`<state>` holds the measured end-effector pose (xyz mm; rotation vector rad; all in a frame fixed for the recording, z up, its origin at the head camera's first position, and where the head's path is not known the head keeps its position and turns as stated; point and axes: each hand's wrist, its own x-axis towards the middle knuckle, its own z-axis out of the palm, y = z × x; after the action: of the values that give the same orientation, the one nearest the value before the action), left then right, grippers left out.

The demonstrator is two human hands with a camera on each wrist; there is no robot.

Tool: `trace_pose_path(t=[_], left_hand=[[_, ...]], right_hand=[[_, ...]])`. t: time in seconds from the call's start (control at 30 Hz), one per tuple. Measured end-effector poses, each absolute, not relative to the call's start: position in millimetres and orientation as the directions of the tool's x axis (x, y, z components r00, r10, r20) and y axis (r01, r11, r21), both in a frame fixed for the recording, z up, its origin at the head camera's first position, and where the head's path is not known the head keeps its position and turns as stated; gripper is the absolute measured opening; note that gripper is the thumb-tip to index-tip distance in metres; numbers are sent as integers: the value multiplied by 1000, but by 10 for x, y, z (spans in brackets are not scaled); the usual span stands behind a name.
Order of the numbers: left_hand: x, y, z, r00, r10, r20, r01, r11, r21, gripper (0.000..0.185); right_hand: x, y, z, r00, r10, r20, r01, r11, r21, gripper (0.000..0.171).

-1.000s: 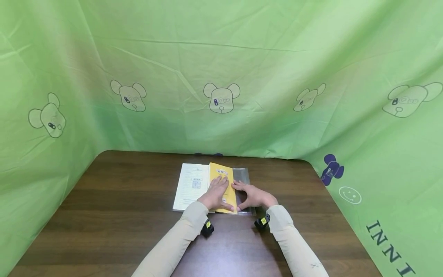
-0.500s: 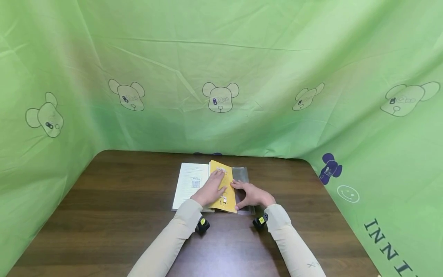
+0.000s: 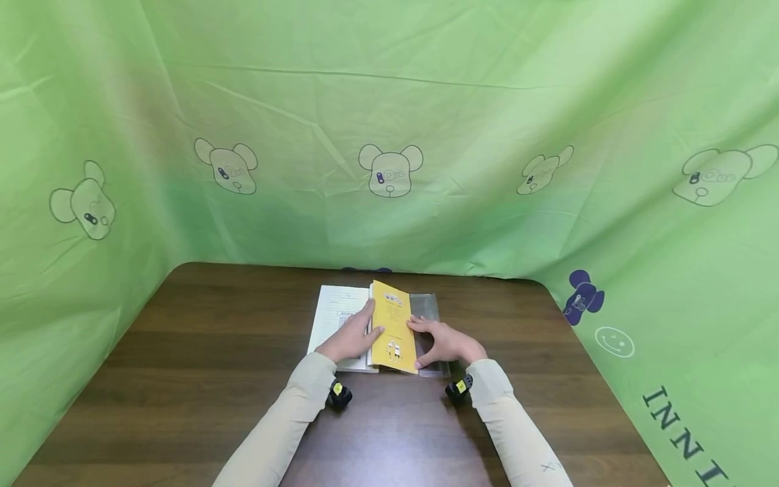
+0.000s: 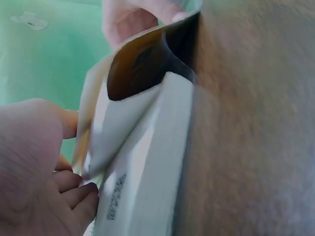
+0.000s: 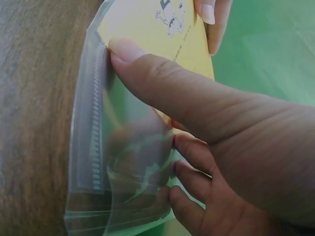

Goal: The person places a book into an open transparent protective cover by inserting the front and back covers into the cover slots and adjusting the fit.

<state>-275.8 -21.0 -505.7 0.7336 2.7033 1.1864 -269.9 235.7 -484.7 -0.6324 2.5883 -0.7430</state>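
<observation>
An open book lies on the table, white page at left and yellow cover raised at right. My left hand holds the cover's folded left edge, thumb on the yellow face; in the left wrist view the fingers curl against the white pages. A clear plastic book cover extends past the yellow edge. My right hand grips along that edge, its thumb on the yellow corner where plastic meets it. Its other fingers lie by the clear sheet, partly seen through it.
The brown wooden table extends around the book. Green cloth printed with bear heads hangs behind and at both sides. Each wrist carries a small black camera.
My left hand has slid left off the yellow cover's face to its folded edge, showing the print. The cover has lifted slightly. The right hand has stayed in place.
</observation>
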Motion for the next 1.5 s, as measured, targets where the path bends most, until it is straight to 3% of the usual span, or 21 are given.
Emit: trace_pose_path(t=[0.7,1.17,1.5], left_hand=[[-2712,-149,-5059,-867,489,93,417,612,672,71],[-2626,62,-5063,-917,384,109,363,687,629,72],[-2610,179,-5087,-919,372,132,372,703,606,71]], right_hand=[[-2645,2333,-4819,-839,-502,-209,-320,766,-557,96],[-2633,2321,-4817,-837,-516,-181,-354,763,-540,92],[-2615,2302,-4851,-834,-527,-161,-380,762,-525,90]])
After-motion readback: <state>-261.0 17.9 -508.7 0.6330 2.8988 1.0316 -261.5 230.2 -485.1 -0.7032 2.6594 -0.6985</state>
